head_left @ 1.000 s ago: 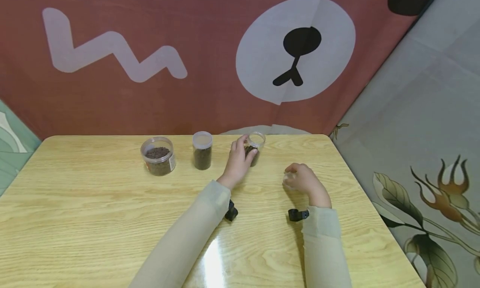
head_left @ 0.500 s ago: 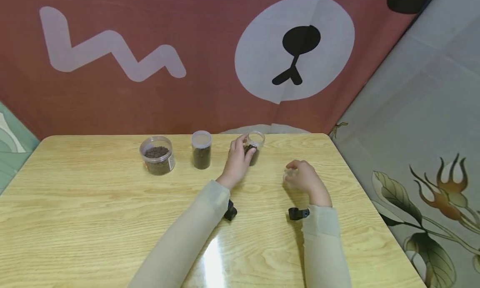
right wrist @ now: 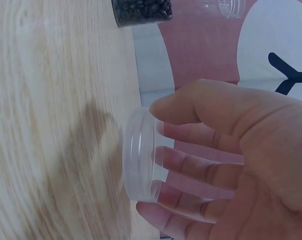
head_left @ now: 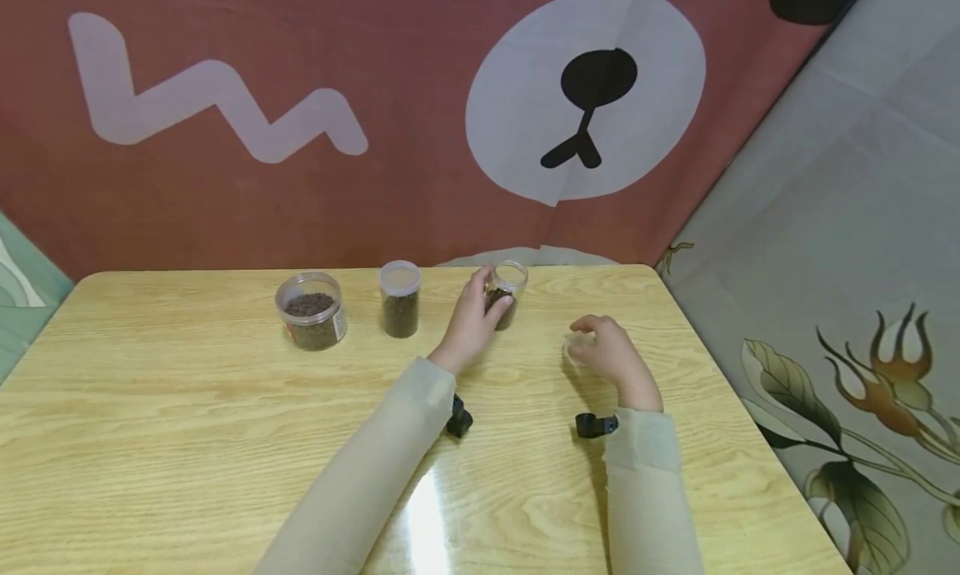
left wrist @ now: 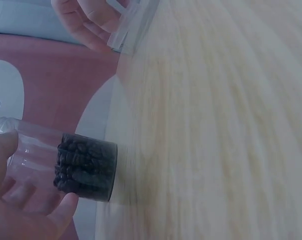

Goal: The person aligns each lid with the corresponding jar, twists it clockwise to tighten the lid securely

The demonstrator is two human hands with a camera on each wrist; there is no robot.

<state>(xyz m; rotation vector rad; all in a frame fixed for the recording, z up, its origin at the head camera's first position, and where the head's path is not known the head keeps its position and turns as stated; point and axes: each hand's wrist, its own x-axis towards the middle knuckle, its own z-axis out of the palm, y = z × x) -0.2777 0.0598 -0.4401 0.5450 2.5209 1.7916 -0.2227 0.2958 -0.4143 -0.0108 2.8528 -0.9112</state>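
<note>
My left hand [head_left: 467, 323] grips a clear, lidless jar [left wrist: 88, 167] that stands upright on the table. Dark beans, like coffee beans, fill its lower part, and the thumb and fingers wrap its side. To the right, my right hand [head_left: 609, 352] holds a translucent round lid [right wrist: 139, 155] by its edge. In the right wrist view the thumb [right wrist: 178, 107] is at one side of the rim and the fingers are spread around the rest. The lid is close over the tabletop, mostly covered by the hand in the head view.
A second tall jar [head_left: 401, 308] with a lid and dark contents stands left of my left hand. Farther left is a wide, short tub [head_left: 313, 325] of brown granules. The wooden table [head_left: 187, 442] ends at a red printed cloth [head_left: 420, 208] behind.
My right hand and the lid have shifted slightly upward in the head view. The left hand keeps its grip on the jar, which stays in place.
</note>
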